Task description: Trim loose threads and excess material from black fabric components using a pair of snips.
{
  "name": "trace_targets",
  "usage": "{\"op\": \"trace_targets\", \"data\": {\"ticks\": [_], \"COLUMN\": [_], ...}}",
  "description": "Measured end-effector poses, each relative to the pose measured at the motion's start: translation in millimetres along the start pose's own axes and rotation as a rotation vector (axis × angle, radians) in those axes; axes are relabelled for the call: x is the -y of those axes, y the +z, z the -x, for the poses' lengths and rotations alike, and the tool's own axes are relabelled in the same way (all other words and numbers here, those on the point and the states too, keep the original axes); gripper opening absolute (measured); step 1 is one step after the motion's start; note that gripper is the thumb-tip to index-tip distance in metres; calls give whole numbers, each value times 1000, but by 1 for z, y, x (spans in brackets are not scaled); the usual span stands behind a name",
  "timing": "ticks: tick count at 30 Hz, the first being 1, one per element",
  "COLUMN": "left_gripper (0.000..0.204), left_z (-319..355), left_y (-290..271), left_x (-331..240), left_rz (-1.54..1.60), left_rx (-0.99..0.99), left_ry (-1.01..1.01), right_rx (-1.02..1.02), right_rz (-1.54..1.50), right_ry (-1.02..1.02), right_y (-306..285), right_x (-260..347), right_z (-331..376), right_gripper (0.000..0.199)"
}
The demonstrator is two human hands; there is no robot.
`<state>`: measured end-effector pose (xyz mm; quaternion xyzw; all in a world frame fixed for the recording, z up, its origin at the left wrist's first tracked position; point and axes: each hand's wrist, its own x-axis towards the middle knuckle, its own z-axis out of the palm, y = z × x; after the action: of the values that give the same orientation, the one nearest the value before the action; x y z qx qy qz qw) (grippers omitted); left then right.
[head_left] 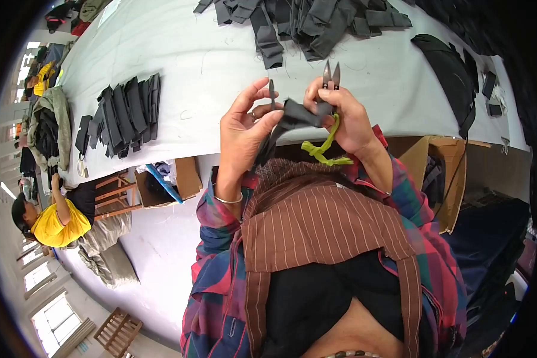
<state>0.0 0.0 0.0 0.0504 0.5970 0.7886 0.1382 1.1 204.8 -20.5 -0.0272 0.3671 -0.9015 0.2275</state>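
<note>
My left hand point(244, 128) is closed, pinching a black fabric strip whose narrow end stands up edge-on between thumb and fingers. The strip point(298, 116) spans to my right hand point(351, 116), and part of it hangs down between the hands. My right hand is closed too, gripping the strip together with a pair of thread snips point(331, 76). The two pointed metal blades stick up above the fingers, slightly apart. A yellow-green cord point(322, 149) dangles from the snips below the palm. Both hands are above the table's near edge.
Loose black strips point(316, 24) are heaped at the far side of the white table point(191, 71). Neater rows of strips point(128, 113) lie on the left. A black curved piece point(444, 74) is on the right. Cardboard boxes point(188, 179) stand below. A person in yellow point(62, 224) works at left.
</note>
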Motion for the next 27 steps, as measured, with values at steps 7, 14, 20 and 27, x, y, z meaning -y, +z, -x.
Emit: {"op": "trace_targets", "data": {"ticks": [7,14,20,27], "left_gripper": [56,56,62,24], "left_z": [5,3,3,3], "left_y": [15,15,22,14], "left_x": [-7,0,6,29], "left_rz": [-100,-206,-698,-12], "left_rx": [15,28,-191,-272], "left_ry": [194,348,501,-133], "right_rx": [-108,-348,-181,-17], "right_rz": [821,422,372,544], "right_ry": [-195,-328,-596,-714], "right_y": [31,25,23,23], "right_x": [-3,-10,-11,-20], "right_z": [9,4,1,4], "right_gripper": [25,13,11,16]}}
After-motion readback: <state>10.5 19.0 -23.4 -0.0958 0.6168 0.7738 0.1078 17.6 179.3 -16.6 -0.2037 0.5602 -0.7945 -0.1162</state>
